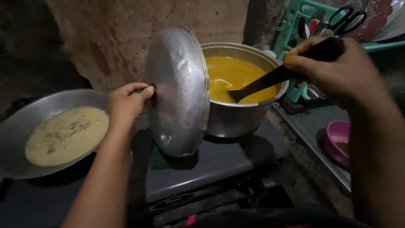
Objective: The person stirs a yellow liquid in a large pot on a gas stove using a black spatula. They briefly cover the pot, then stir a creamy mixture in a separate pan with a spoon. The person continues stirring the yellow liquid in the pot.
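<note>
- Far left of the stove [219, 164]: a wide metal pan [17, 126] tilted toward the camera, holding pale creamy liquid with brownish bits.
- Between pan and pot [240, 114]: left hand [124, 103], fingers closed on the dark knob of a round metal lid [179, 90].
- Lid held on edge, nearly upright, domed face toward the camera, its right rim just beside the pot's left wall.
- On the stove's right burner: a metal pot, open, filled with orange-yellow liquid.
- On the stove's front edge, below the lid: a dark oval label, print too blurred to tell.
- Above and right of the pot: right hand [333, 63], clamped around the handle of a dark ladle [270, 80].
- Ladle's long axis slanted, handle up to the right, bowl end down-left and sunk in the liquid.
- Right of the stove: a teal rack [295, 21] with black-handled scissors [348, 19], and lower down a pink bowl [337, 141].
</note>
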